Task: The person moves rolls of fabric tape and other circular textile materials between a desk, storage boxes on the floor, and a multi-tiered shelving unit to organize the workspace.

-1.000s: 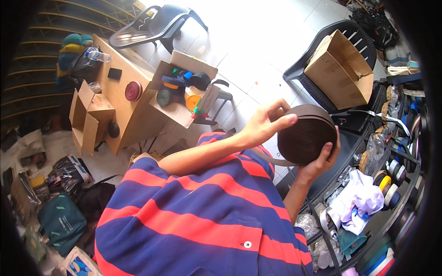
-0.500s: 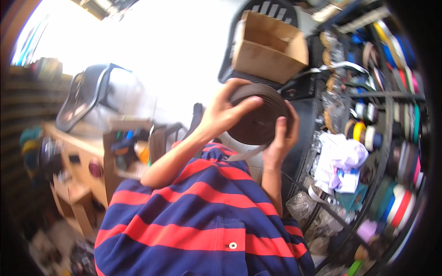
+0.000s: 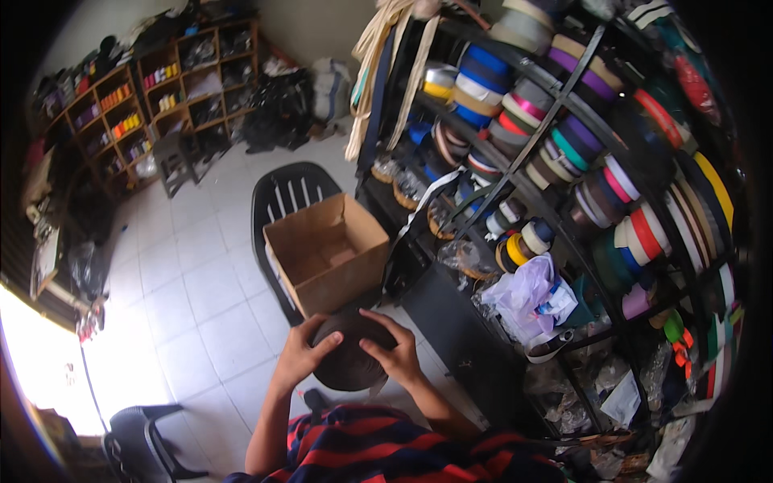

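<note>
"Lower in view than half a second ago, the roll (image 3: 352, 360) has come down between the left hand (image 3: 302, 354) and the right hand (image 3: 400, 354), and the view has swung so that far more of the rack (image 3: 555, 103) shows."

"Take the rest biggest first."

"Rack to the right, black, its bays crammed with reels (image 3: 483, 76) of tape in many colours. Next, a dark plastic chair (image 3: 262, 217) with an open cardboard box (image 3: 342, 282) resting on it. Then a pale plastic bag (image 3: 518, 296), crumpled, low down at the rack."

"And the roll?"

"Thick, round and very dark brown, close to black, with a flat face turned up toward the camera. It looks plain all over; the separate windings are too dark to make out. It's held up just on the near side of the box, though I can't tell whether the two touch."

"How do the hands stand?"

"Both clamped on the roll from opposite sides, thumbs laid on the flat face with their tips apart, fingers curved round the rim."
</note>
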The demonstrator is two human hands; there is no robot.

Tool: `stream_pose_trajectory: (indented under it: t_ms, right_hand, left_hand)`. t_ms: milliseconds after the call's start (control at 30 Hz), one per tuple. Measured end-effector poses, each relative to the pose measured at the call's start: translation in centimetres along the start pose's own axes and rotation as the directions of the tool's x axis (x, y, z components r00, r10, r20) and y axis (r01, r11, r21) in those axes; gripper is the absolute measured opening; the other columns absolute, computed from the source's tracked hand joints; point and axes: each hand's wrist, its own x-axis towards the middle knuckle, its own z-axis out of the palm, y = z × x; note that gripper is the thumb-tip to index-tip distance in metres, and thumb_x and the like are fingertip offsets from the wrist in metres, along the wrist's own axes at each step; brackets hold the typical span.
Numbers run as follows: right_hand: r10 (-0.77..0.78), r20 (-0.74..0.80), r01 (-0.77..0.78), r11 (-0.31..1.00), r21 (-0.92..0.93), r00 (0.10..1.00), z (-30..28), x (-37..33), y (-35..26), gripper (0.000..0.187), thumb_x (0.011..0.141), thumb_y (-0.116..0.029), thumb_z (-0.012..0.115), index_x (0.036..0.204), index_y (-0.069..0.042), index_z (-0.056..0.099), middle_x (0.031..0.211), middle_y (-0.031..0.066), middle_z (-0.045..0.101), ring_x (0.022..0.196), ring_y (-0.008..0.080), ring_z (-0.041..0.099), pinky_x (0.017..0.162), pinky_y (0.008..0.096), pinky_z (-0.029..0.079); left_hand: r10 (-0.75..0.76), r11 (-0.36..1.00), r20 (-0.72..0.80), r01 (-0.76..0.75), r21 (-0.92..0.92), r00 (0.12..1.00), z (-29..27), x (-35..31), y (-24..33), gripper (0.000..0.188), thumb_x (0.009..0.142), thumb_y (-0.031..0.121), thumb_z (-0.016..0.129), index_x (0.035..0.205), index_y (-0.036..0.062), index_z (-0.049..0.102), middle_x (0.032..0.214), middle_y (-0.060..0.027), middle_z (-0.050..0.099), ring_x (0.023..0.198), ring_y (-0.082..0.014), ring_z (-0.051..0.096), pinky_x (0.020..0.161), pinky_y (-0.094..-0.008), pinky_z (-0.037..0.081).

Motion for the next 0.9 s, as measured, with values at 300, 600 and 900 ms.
stream_pose_trajectory:
  t_ms: [300,600,900]
  right_hand:
    - [-0.060,-0.506,0.046,0.998,-0.041,0.860,4.9,2.5,0.7,0.044,0.089,-0.010,0.059,0.130,0.002,0.049,0.129,0.0154,0.054,0.121,0.0253,0.050,0.103,0.0355,0.037]
    - [-0.274,-0.253,0.201,0.939,-0.279,0.928,-0.7,3.8,3.1,0.137,0.052,-0.048,0.090,0.147,0.002,0.006,0.148,0.0270,0.014,0.138,0.0417,0.022,0.111,0.0490,0.025]
    - [-0.585,-0.311,0.254,0.687,-0.680,0.749,-11.8,11.6,0.3,0.116,0.044,-0.039,0.095,0.137,-0.007,0.034,0.138,0.0258,0.032,0.127,0.0411,0.038,0.106,0.0501,0.034]
  left_hand:
    - [-0.149,0.719,-0.305,-0.108,-0.686,0.941,2.2,4.5,-2.9,0.036,0.100,0.032,0.048,0.106,-0.0017,0.058,0.097,-0.0060,0.059,0.091,-0.0126,0.054,0.083,-0.0265,0.043]
    - [-0.140,0.603,-0.004,0.082,-0.793,0.990,4.2,9.3,-0.3,0.046,0.102,0.041,0.040,0.125,0.0008,0.045,0.124,-0.0101,0.050,0.117,-0.0174,0.047,0.102,-0.0312,0.036]
    - [0.118,0.640,0.406,0.243,-0.729,0.906,8.9,19.9,7.1,0.061,0.100,0.049,0.036,0.143,0.0069,0.028,0.144,-0.0113,0.035,0.133,-0.0237,0.035,0.111,-0.0420,0.028]
